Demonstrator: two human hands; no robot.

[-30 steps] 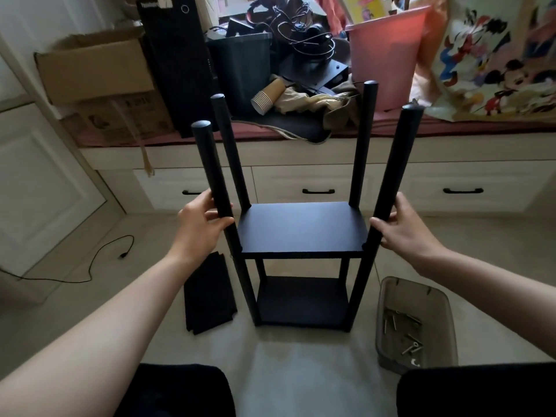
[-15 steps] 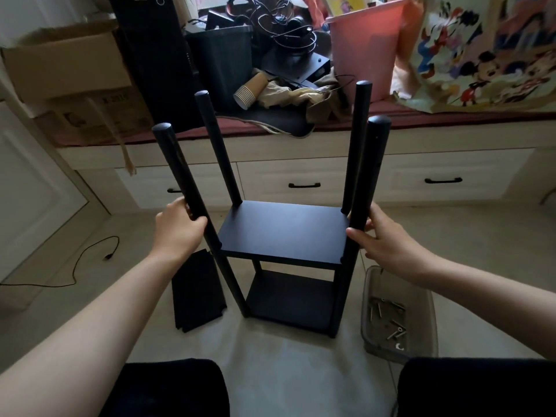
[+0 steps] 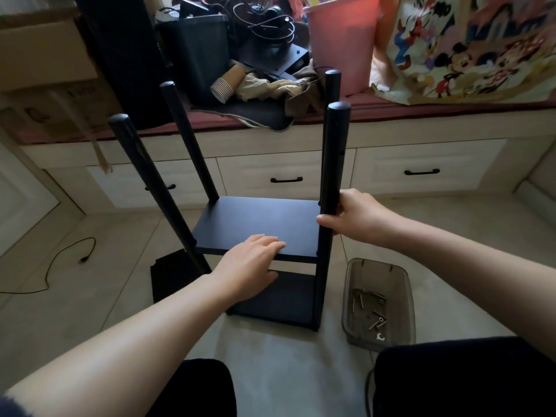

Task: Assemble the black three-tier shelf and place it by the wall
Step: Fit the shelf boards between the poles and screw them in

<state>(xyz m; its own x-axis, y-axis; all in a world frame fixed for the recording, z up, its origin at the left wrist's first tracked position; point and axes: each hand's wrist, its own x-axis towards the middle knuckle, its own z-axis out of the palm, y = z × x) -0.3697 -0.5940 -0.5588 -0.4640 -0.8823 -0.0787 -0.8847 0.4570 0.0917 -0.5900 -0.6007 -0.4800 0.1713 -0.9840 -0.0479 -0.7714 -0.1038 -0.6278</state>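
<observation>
1. The black shelf (image 3: 258,227) stands on the floor just in front of the person, with two boards fitted and four posts rising free above the upper one.
2. The left hand (image 3: 251,260) has left the front left post (image 3: 150,179), which it gripped a moment ago. It now lies over the front edge of the upper board, fingers straight on top and thumb under; it is open, pressing and not grasping.
3. The right hand (image 3: 358,215) still grasps the front right post (image 3: 332,182), fingers curled round it just above the board.
4. I judge that the person is testing or seating this board before the third tier goes on.
5. Below and left of the left hand a loose black panel (image 3: 171,275) lies on the floor, probably the missing tier.
6. Below the right hand stands a tray (image 3: 400,284) with screws.
</observation>
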